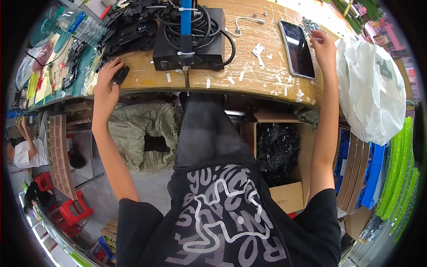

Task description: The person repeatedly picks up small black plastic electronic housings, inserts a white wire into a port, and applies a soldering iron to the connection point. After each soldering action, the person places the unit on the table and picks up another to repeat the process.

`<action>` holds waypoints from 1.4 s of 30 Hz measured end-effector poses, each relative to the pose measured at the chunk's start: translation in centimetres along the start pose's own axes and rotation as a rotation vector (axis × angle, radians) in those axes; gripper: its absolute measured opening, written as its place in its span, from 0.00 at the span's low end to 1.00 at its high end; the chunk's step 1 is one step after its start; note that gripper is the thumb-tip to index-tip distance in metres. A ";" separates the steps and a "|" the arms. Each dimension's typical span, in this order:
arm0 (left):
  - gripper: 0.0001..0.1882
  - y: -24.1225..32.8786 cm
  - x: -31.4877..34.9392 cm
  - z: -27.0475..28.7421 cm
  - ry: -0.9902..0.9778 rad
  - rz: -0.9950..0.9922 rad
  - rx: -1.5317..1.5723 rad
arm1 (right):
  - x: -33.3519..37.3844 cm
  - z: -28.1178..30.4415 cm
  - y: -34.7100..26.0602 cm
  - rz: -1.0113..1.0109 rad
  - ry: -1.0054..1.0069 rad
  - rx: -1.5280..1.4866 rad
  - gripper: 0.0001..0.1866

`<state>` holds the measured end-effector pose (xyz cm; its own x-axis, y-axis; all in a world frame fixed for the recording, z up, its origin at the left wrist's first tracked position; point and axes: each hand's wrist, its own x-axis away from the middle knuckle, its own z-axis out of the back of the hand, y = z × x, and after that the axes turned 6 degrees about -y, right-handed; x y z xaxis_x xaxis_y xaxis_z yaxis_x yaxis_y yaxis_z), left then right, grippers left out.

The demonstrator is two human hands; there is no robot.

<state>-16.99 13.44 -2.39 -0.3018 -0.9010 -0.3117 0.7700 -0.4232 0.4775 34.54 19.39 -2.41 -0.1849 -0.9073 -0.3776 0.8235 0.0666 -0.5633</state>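
My left hand (106,84) is closed on a small black plastic part (120,75) at the front edge of the workbench, beside a heap of similar black parts (126,35). On the far right of the bench, my right hand (324,46) has its fingers drawn together beside a scatter of small metal screws (314,25). Whatever those fingertips may hold is too small to make out. A phone (298,51) with a dark screen lies just left of that hand. Between my hands, a blue upright tool (186,20) ends in a thin metal bit (187,82) pointing down.
Behind the tool stands a black box (213,49) with coiled black cable. A white plastic bag (369,89) hangs over the bench's right edge. Below sit a carton (307,151) of black parts and a woven sack (133,147). Another person (31,149) is at far left.
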 end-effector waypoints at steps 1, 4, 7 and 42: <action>0.24 0.0 0.2 0.2 0.000 -0.025 -0.057 | -1.2 -0.6 0.6 0.026 -0.027 0.050 0.11; 0.24 -0.2 0.8 0.5 0.003 -0.072 -0.163 | -3.4 -1.7 2.6 0.067 -0.124 0.208 0.12; 0.24 -0.5 1.1 0.3 0.029 -0.066 -0.132 | -4.3 -1.0 2.6 0.034 -0.185 0.307 0.11; 0.20 17.4 7.5 -6.9 -0.598 0.699 2.496 | 19.7 -4.0 -18.2 0.115 -0.452 -1.474 0.07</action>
<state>-1.96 -0.02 -2.11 -0.7663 -0.6356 0.0942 -0.6340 0.7717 0.0496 13.81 1.98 -2.52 0.2361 -0.8965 -0.3750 -0.4699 0.2325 -0.8515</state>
